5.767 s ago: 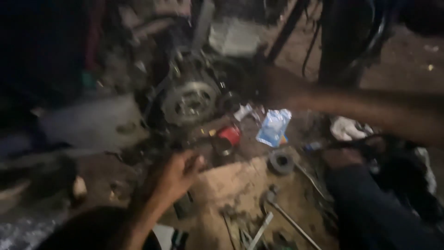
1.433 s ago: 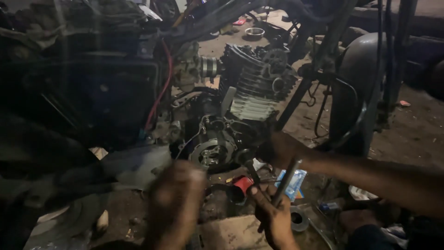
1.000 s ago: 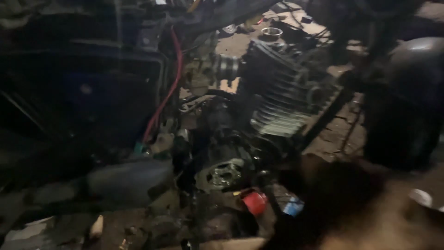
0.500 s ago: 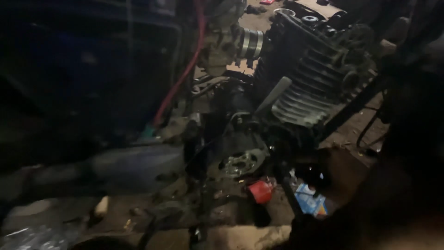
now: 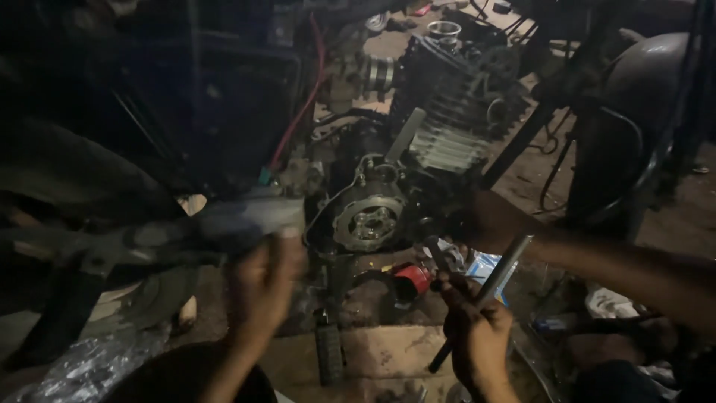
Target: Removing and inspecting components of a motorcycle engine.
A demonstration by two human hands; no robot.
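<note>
The right hand (image 5: pixel 477 328) is clenched around a long metal rod tool (image 5: pixel 485 287), gripping it near the middle so the pale upper end slants up to the right and the dark lower end points down toward a wooden block (image 5: pixel 388 351). The left hand (image 5: pixel 261 287) is raised and blurred, its fingers (image 5: pixel 287 250) loosely curled with nothing in them, their tips near a grey metal part (image 5: pixel 246 216) of the motorcycle frame; whether they touch it cannot be told.

Another person's arm (image 5: pixel 597 257) reaches in from the right, its hand against the engine's lower right side.

Between the two hands, higher up, sits the round clutch assembly (image 5: pixel 369 220) on the side of the engine, under the finned cylinder (image 5: pixel 447 112). A small red cap-shaped object (image 5: pixel 414 277) lies just left of the right hand. A blue and white packet (image 5: pixel 488 265), flat and rectangular, lies behind the rod, partly hidden. A red cable (image 5: pixel 302 104) runs down the frame above the left hand.
</note>
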